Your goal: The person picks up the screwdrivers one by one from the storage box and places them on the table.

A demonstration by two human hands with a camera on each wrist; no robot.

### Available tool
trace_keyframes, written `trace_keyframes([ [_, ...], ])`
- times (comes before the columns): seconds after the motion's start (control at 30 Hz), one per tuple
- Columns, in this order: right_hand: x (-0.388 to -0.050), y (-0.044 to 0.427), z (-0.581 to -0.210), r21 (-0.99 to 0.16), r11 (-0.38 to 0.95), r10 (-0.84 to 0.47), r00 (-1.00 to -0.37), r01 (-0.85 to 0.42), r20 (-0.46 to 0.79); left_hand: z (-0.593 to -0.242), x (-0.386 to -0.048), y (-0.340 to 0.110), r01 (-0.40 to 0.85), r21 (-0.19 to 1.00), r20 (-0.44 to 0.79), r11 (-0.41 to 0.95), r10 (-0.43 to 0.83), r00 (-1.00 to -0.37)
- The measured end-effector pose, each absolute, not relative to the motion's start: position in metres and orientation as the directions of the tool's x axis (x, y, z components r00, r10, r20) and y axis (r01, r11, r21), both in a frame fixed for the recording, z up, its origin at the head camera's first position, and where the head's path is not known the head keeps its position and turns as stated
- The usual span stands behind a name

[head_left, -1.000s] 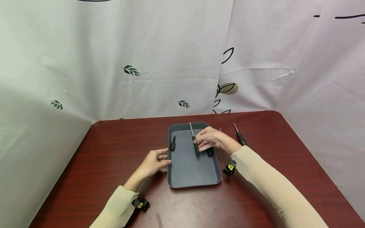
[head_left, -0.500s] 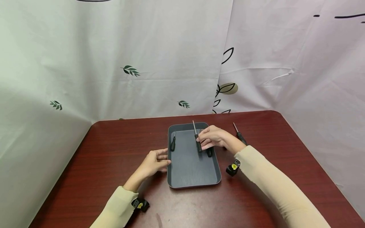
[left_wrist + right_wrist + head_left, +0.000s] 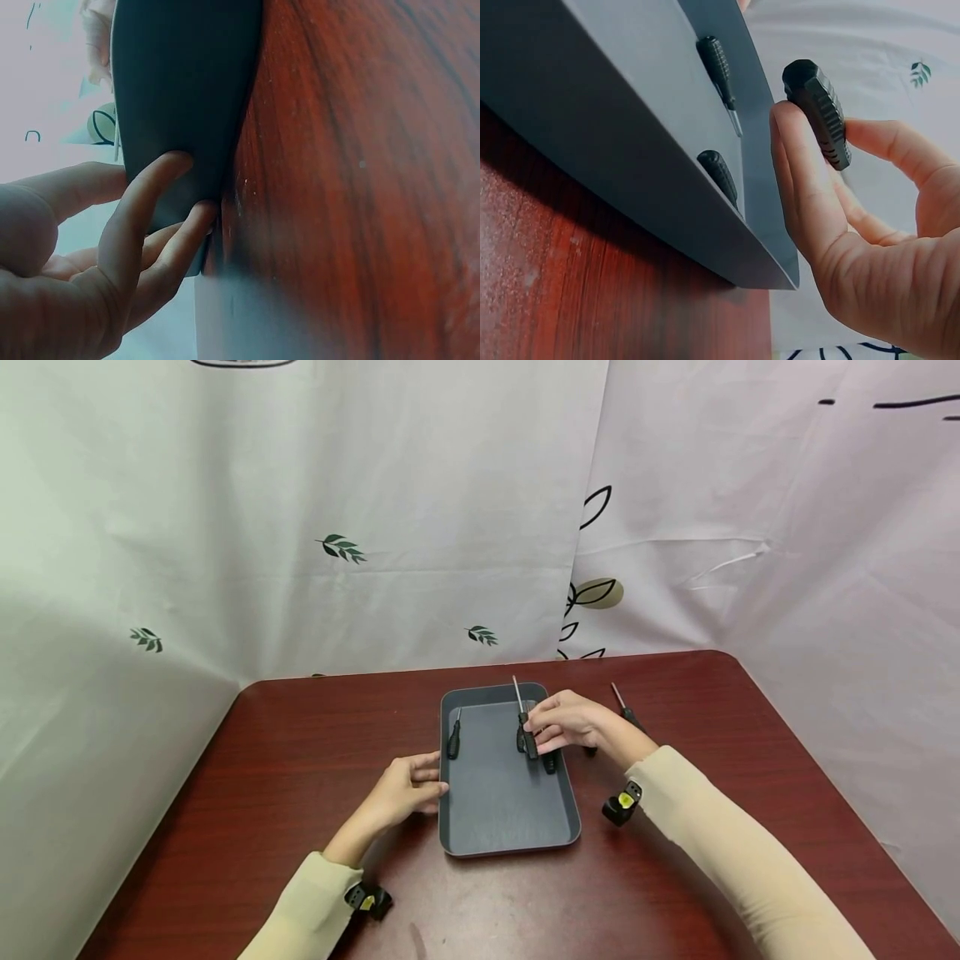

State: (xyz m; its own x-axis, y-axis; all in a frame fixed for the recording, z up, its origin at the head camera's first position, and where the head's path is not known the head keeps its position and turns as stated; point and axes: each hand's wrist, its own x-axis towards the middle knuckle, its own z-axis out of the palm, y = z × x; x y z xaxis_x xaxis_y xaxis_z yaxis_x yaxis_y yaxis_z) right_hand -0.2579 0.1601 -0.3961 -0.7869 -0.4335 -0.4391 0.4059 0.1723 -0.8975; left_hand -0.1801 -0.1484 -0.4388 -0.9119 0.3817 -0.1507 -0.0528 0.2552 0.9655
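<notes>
My right hand (image 3: pixel 566 722) pinches a screwdriver (image 3: pixel 531 745) by its black handle between thumb and fingers, above the right half of the grey tray (image 3: pixel 502 818). Its shaft points away from me, and the handle's butt (image 3: pixel 802 71) shows in the right wrist view. At the tray's left wall, my left hand (image 3: pixel 405 789) holds on, fingers against the outside (image 3: pixel 172 97) and thumb at the rim with its tip hidden. Inside the tray, a small screwdriver (image 3: pixel 453 742) lies near the left wall and another screwdriver (image 3: pixel 551 762) near the right wall, partly covered by my hand.
Right of the tray, a screwdriver (image 3: pixel 630 717) lies on the reddish-brown table (image 3: pixel 322 727), partly hidden by my right forearm. A second black handle (image 3: pixel 591 750) peeks out under my wrist. White patterned cloth (image 3: pixel 420 527) hangs behind the table.
My right hand has moved right and slightly away from me with the screwdriver, towards the tray's right wall. The left hand keeps its place on the tray.
</notes>
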Motion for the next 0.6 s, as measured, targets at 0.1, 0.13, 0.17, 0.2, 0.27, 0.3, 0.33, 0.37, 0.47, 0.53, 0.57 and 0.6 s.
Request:
trace_keyframes([
  [0.1,-0.258,0.162,-0.397,-0.902,0.160,-0.437,-0.790,0.401,-0.429,-0.440,-0.181,-0.149,-0.046,0.968,-0.143,0.247,0.390,-0.910],
  [0.13,-0.258,0.163,-0.397,-0.904,0.157,-0.441,-0.790,0.399,-0.425,-0.440,-0.181,-0.149,-0.042,0.969,-0.139,0.244,0.394,-0.908],
  [0.17,-0.257,0.164,-0.396,-0.903,0.153,-0.440,-0.791,0.401,-0.426,-0.441,-0.181,-0.149,-0.041,0.969,-0.137,0.243,0.396,-0.908],
  [0.2,-0.257,0.164,-0.396,-0.904,0.152,-0.440,-0.791,0.401,-0.425,-0.441,-0.181,-0.149,-0.040,0.970,-0.137,0.242,0.398,-0.907],
  [0.27,-0.257,0.166,-0.396,-0.903,0.150,-0.437,-0.793,0.402,-0.425,-0.441,-0.181,-0.149,-0.040,0.971,-0.135,0.235,0.403,-0.905],
  [0.3,-0.257,0.167,-0.396,-0.904,0.149,-0.434,-0.794,0.402,-0.425,-0.441,-0.181,-0.149,-0.042,0.972,-0.136,0.233,0.403,-0.905],
  [0.33,-0.257,0.168,-0.396,-0.904,0.148,-0.430,-0.797,0.401,-0.424,-0.441,-0.181,-0.149,-0.044,0.972,-0.137,0.232,0.402,-0.905],
  [0.37,-0.257,0.169,-0.395,-0.903,0.145,-0.423,-0.800,0.404,-0.425,-0.441,-0.181,-0.149,-0.049,0.972,-0.140,0.230,0.399,-0.906],
  [0.47,-0.257,0.172,-0.395,-0.908,0.143,-0.422,-0.806,0.393,-0.415,-0.440,-0.181,-0.149,-0.051,0.974,-0.139,0.222,0.403,-0.905],
  [0.53,-0.257,0.174,-0.395,-0.911,0.141,-0.426,-0.807,0.387,-0.409,-0.441,-0.181,-0.149,-0.046,0.974,-0.135,0.220,0.406,-0.904],
  [0.57,-0.257,0.175,-0.396,-0.911,0.138,-0.427,-0.806,0.389,-0.409,-0.441,-0.181,-0.149,-0.047,0.975,-0.134,0.218,0.407,-0.904],
  [0.6,-0.257,0.176,-0.396,-0.911,0.137,-0.429,-0.805,0.390,-0.409,-0.441,-0.181,-0.149,-0.047,0.975,-0.134,0.217,0.410,-0.902],
])
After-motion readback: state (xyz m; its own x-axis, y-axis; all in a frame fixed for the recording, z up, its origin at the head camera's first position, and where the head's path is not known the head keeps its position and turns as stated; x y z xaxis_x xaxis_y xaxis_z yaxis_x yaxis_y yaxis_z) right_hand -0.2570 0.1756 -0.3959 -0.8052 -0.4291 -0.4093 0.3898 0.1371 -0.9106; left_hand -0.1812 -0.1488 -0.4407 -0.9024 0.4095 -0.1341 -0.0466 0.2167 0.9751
